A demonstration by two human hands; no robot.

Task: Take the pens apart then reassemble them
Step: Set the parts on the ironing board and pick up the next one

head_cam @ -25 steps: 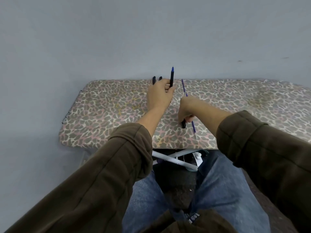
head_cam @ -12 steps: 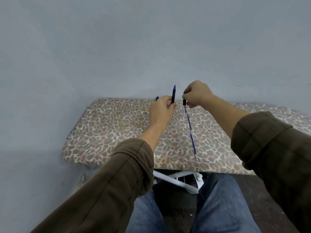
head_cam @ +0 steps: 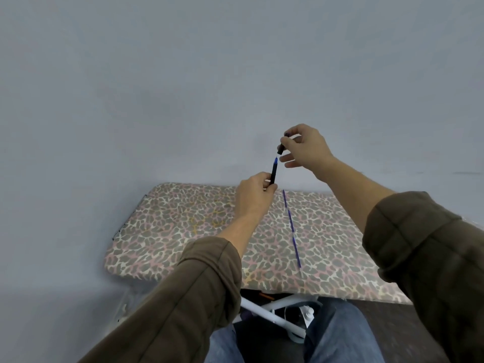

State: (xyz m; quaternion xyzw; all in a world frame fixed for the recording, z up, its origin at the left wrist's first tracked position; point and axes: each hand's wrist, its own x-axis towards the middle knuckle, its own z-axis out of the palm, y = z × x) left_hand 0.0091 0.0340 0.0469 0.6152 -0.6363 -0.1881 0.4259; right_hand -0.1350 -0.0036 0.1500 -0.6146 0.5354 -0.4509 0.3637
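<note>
Presently the left hand (head_cam: 255, 195) is gripping the black pen barrel (head_cam: 273, 172), fingers curled round it, keeping the blue tip upright, likely for refitting. Just above, the right hand (head_cam: 306, 148) is pinching a small dark pen piece (head_cam: 280, 148) between thumb and forefinger, remaining fingers spreading loosely. A blue refill (head_cam: 290, 226) is lying on the leopard-print table (head_cam: 170, 231), which is backing onto a plain grey-blue wall (head_cam: 157, 87).

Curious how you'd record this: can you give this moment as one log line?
left hand: holds pen barrel upright | right hand: pinches small black part just above its tip | blue refill: lies on table
</note>
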